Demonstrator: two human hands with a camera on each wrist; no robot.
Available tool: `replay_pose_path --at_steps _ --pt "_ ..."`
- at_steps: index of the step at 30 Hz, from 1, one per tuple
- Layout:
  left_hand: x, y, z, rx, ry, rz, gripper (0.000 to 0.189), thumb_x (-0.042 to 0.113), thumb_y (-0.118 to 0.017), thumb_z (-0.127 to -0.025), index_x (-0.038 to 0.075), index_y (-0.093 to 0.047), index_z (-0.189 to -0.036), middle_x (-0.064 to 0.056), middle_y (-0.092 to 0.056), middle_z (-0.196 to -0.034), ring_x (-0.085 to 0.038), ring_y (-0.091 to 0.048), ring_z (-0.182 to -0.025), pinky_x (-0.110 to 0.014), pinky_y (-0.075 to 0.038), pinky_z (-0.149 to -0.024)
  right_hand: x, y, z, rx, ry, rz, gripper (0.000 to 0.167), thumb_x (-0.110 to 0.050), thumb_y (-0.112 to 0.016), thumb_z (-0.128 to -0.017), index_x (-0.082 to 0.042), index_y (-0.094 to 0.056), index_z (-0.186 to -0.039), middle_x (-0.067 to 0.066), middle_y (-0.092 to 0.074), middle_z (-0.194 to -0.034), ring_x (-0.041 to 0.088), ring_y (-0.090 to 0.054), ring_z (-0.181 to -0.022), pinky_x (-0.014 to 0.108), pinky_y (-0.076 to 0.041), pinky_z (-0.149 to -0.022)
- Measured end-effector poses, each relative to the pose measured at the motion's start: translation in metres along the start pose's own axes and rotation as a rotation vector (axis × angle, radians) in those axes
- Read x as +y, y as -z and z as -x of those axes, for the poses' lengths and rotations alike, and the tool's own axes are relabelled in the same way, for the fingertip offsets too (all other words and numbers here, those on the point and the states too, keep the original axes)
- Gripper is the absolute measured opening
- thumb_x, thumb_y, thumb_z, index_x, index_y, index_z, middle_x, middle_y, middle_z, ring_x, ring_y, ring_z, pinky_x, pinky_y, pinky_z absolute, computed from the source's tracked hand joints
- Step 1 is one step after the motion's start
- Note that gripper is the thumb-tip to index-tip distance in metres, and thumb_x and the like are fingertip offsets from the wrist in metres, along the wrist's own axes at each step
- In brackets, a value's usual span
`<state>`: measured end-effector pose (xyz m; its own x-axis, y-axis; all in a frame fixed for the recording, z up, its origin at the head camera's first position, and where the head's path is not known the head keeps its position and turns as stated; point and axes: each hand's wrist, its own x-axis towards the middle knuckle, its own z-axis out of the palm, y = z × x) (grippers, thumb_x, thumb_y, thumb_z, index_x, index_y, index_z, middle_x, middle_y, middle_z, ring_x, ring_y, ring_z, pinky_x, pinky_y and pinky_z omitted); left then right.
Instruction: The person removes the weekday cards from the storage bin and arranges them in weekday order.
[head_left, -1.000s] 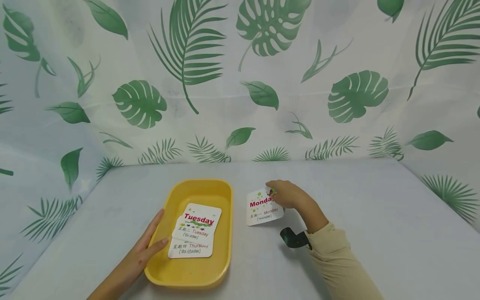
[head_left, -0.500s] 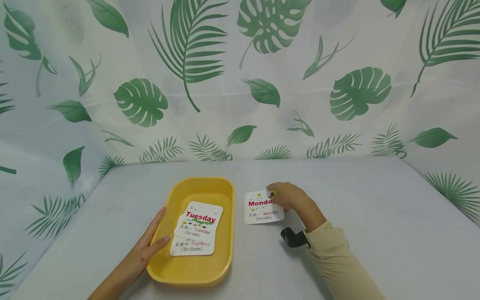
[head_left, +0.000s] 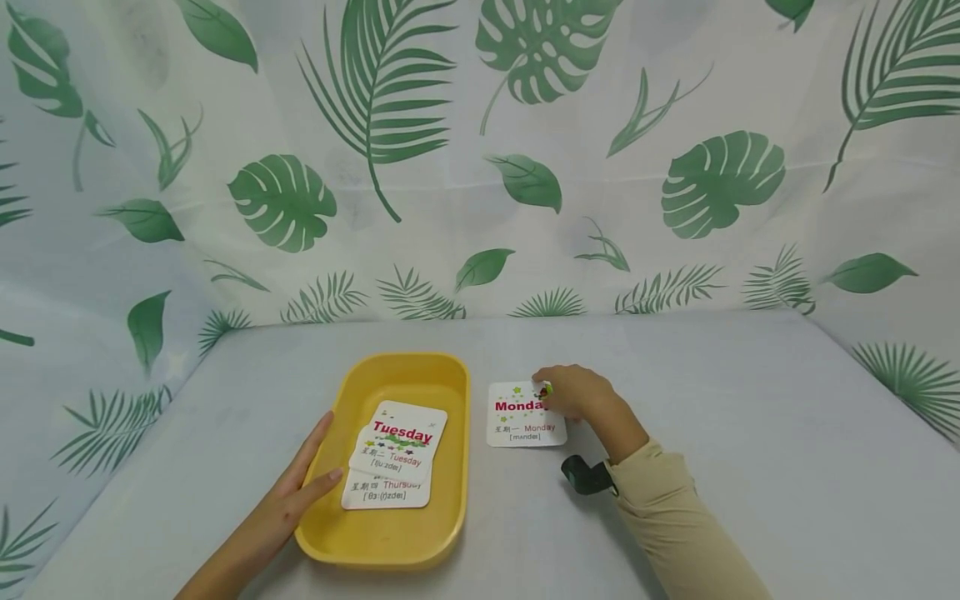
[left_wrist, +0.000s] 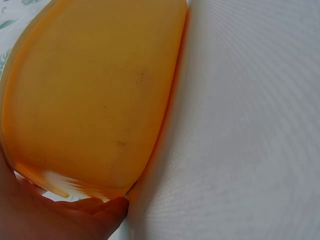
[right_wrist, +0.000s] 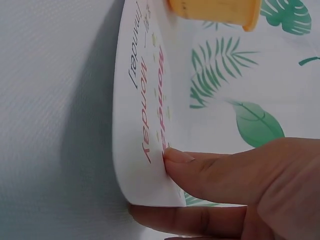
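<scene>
My left hand (head_left: 288, 496) holds the left side of a yellow plastic tray (head_left: 382, 537), thumb over the rim and fingers along the outer wall. Two white flash cards lie overlapped inside: the Tuesday card (head_left: 408, 462) on top, the Thursday card (head_left: 386, 500) partly covered beneath. To the right of the tray, my right hand (head_left: 585, 396) pinches the upper right corner of a Monday flash card (head_left: 517, 433). The right wrist view shows the thumb on the printed face of that card (right_wrist: 135, 170) and a finger behind it; fingertips hide part of its picture.
A white tabletop (head_left: 750, 433) lies under everything. Behind and at both sides rises a white cloth backdrop (head_left: 442, 208) printed with green leaves. A black strap-on device (head_left: 588, 477) sits at the right wrist, by a beige sleeve (head_left: 682, 517).
The Monday card has turned slightly and come to look squarer in the head view, with my right hand still pinching it. My left hand stays on the tray. The head view has shifted slightly.
</scene>
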<state>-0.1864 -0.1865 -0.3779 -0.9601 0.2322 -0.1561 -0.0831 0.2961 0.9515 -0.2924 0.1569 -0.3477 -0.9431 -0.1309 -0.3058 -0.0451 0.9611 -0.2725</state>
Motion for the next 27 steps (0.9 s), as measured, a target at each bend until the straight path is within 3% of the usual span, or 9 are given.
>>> replay_pose_path --at_steps 6,13,27 --pt "0.0007 -0.0003 0.0006 0.003 -0.007 -0.003 0.069 0.027 -0.045 -0.094 0.029 -0.002 -0.148 -0.001 0.007 -0.155 -0.03 0.012 -0.14 -0.064 0.007 -0.105 -0.0005 -0.0006 -0.0003 0.017 -0.012 0.017 0.043 -0.016 -0.057 -0.087 -0.015 -0.051 -0.13 0.014 -0.059 -0.117 0.017 -0.056 -0.06 0.025 -0.04 -0.052" --pt "0.0002 -0.0002 0.0011 0.002 -0.013 -0.001 0.069 0.026 -0.046 -0.094 0.028 -0.003 -0.148 -0.001 0.007 -0.155 -0.03 0.012 -0.14 -0.064 0.007 -0.105 -0.0003 -0.002 -0.0029 0.044 -0.002 0.072 0.042 -0.016 -0.059 -0.087 -0.016 -0.054 -0.128 0.013 -0.055 -0.126 0.024 -0.052 -0.09 0.035 -0.044 -0.068" --pt "0.0008 0.0004 0.0009 0.003 0.001 -0.014 0.068 0.027 -0.045 -0.094 0.03 -0.003 -0.147 0.0 0.007 -0.155 -0.03 0.012 -0.14 -0.064 0.007 -0.105 -0.0044 -0.0057 -0.0034 0.053 -0.007 0.104 0.044 -0.018 -0.06 -0.086 -0.017 -0.052 -0.13 0.014 -0.055 -0.128 0.03 -0.053 -0.112 0.047 -0.045 -0.085"
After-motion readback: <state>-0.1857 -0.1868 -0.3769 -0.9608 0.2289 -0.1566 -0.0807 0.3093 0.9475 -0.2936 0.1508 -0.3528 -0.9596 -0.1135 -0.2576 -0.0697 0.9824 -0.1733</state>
